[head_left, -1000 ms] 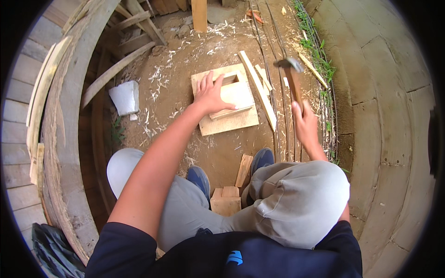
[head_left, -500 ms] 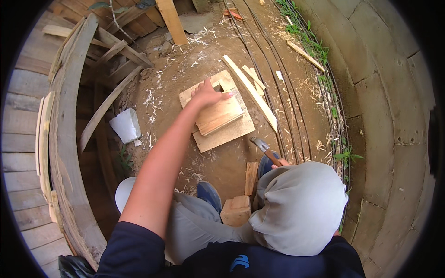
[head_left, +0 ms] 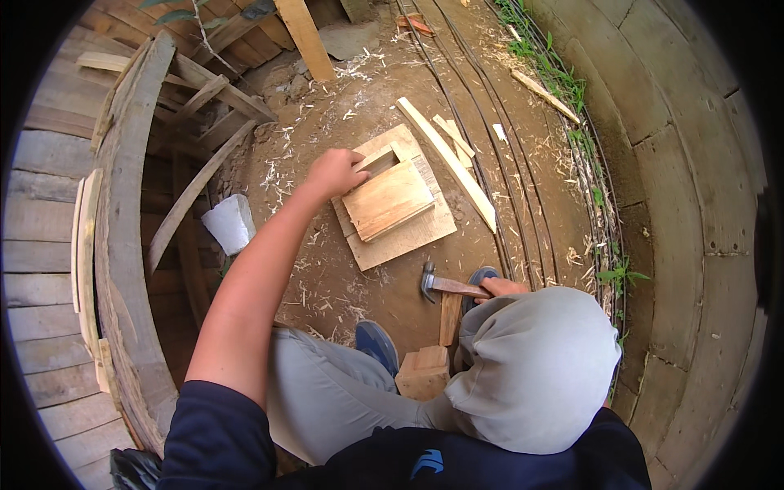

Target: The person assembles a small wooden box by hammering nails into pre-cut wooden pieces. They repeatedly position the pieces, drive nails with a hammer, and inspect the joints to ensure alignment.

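A small wooden box [head_left: 390, 200] sits on a square wooden board [head_left: 445, 219] on the ground ahead of me. Part of its top is uncovered, showing a hollow at the far end. My left hand [head_left: 333, 173] grips the box's left side by that hollow, fingertips curled over the edge. Low on the right, beside my knee, my right hand [head_left: 502, 288] is closed round the handle of a claw hammer [head_left: 459, 286]. The hammer's metal head points left, apart from the box and board. My knee hides part of the right forearm.
A long wood strip [head_left: 449, 163] and shorter offcuts lie right of the board, beside black cables [head_left: 523, 184]. Wood blocks [head_left: 423, 369] stand between my feet. A white lump [head_left: 229, 224] lies left. Timber planks [head_left: 122, 245] border the left, a wall [head_left: 678, 180] the right.
My left hand has slid left from the box's top to its side edge, uncovering more of the hollow. The right hand has raised and turned the hammer, its head now further left.
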Motion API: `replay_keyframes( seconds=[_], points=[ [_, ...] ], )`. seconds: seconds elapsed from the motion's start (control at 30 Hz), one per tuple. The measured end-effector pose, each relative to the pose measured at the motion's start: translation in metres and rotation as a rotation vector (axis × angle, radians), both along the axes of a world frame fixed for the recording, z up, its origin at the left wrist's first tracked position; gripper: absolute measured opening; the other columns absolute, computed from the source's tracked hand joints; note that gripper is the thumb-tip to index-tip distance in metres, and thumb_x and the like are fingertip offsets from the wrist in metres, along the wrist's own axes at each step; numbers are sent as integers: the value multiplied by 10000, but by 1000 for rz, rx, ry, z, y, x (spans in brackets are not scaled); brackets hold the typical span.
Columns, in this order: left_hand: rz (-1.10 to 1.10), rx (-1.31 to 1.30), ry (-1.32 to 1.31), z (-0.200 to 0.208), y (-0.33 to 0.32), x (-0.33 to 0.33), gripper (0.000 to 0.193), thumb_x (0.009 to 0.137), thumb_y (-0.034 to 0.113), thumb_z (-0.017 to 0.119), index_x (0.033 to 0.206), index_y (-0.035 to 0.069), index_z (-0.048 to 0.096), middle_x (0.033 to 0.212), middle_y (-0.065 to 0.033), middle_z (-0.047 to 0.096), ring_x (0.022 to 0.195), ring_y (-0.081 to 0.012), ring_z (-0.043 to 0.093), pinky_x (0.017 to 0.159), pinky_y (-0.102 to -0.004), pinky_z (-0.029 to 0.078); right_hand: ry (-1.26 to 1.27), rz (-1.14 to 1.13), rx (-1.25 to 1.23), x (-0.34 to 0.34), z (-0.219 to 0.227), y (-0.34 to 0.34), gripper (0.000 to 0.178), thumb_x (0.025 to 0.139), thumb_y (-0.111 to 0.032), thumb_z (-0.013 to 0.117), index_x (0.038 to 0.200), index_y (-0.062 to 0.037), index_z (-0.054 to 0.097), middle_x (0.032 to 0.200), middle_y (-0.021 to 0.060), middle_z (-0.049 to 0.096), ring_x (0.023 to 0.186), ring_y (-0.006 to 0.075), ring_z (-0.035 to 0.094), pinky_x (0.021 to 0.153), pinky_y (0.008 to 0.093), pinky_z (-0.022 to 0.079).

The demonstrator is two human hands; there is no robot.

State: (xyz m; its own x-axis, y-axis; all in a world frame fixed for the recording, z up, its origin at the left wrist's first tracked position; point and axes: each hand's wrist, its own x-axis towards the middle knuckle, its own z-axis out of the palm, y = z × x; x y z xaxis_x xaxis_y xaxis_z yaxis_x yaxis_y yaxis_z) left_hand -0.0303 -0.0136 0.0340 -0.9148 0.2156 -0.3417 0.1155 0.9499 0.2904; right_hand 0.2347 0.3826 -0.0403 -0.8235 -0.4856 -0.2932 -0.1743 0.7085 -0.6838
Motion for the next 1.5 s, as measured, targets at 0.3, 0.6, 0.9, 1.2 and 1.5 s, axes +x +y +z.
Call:
replay_keyframes(
  seconds=[0.3,0.6,0.9,1.2,1.5],
  points=[
    [-270,30,453,54,14,43,302,717,261,792,1014,207,813,929,-1,745,838,-232,715,721,-394,602,27,110,68,-24,-13,10,497,886,-489,773,1157,-94,641,1087,173,566,1053,358,592,863,451,493],
    [-374,220,945,156,46,118,278,642,203,860,906,234,779,851,81,646,817,-151,580,664,-334,458,1,35,-432,-156,179,-40,1318,644,-233,995,1640,-124,139,1595,210,354,1471,333,407,1213,489,351],
    [-169,535,1345,227,67,161,395,534,158,927,893,272,809,936,135,707,894,-160,555,817,-339,378,-122,99,-428,-168,293,-57,898,682,-122,924,1457,-9,485,1381,107,618,1272,211,588,1123,380,456],
    [-48,515,1401,238,41,153,513,582,80,900,1055,224,762,1117,35,681,1023,-213,598,910,-370,430,642,149,-182,-182,331,-75,852,597,-130,893,1373,6,570,1294,165,684,1178,269,684,1020,390,534],
    [582,1112,647,190,-25,97,403,879,-3,607,1280,38,623,1264,-129,645,1033,-188,659,889,-338,544,1015,169,196,-192,367,-153,711,652,-215,872,1289,-111,573,1124,82,668,1060,304,677,863,425,578]
  ],
)
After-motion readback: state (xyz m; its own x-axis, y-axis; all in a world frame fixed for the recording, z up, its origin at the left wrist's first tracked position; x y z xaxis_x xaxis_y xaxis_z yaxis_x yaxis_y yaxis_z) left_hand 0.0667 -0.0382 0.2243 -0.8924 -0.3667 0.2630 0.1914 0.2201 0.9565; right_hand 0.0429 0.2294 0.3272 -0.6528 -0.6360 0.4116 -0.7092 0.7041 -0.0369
